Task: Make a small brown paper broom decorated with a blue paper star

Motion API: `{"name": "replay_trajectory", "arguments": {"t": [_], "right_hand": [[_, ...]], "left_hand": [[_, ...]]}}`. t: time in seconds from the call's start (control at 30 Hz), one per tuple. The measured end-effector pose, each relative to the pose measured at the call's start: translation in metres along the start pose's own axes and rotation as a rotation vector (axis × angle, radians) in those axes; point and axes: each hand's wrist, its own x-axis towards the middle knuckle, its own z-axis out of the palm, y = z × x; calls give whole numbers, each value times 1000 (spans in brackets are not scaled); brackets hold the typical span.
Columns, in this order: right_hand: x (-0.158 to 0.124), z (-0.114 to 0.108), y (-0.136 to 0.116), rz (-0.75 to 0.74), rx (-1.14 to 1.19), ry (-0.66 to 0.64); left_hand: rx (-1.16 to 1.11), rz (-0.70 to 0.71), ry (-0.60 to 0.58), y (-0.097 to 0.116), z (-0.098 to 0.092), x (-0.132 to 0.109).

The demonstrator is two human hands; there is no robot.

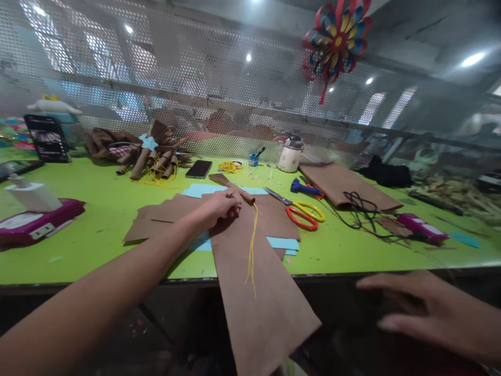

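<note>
My left hand (221,206) reaches out over the green table (97,209) with its fingers curled on a rolled brown paper tube (233,187), from which yellow strings (252,240) trail down. The tube lies on a long brown paper sheet (258,282) that hangs over the table's near edge. More brown sheets (164,214) and light blue paper (284,243) lie beneath. My right hand (422,308) hovers below the table edge at the lower right, fingers stretched out flat and holding nothing.
Orange-and-yellow scissors (303,213), a blue tool (303,188), a white jar (290,154), a phone (199,168), a pile of rolled tubes (156,156), another brown sheet (344,187) with a black cord (362,209), and pink boxes (35,222) (422,228) stand on the table. A paper pinwheel (336,42) hangs on the mesh wall.
</note>
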Motion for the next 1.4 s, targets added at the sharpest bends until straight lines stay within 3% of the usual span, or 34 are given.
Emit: {"name": "replay_trajectory", "arguments": {"t": [0.1, 0.23, 0.33, 0.47, 0.6, 0.73, 0.87, 1.0, 1.13, 1.23, 1.4], "right_hand": [[33, 0, -45, -152, 69, -66], [61, 34, -99, -465, -23, -105], [74, 56, -106, -569, -126, 76], [101, 51, -85, -610, -195, 236], [134, 42, -49, -610, -300, 279], [159, 48, -17, -535, -336, 253], [176, 54, -5, -458, -256, 205], [192, 58, -5, -430, -267, 239], [195, 58, 1, -433, -243, 179], [184, 54, 20, -401, -238, 116], [163, 26, 55, -108, -335, 185]], "left_hand": [[-8, -16, 10, 5, -1, -3], [16, -21, 65, 8, -7, -3], [71, -40, 119, 7, -13, 0], [144, -26, 117, 7, -19, 0], [284, -6, 125, 10, -24, -2], [439, 29, 109, 11, -28, -3], [578, 112, 161, 8, -31, 1], [673, 186, 216, 6, -32, 5], [736, 200, 192, 6, -31, 5], [801, 204, 137, 9, -29, 2], [925, 247, -40, 13, -21, -3]]}}
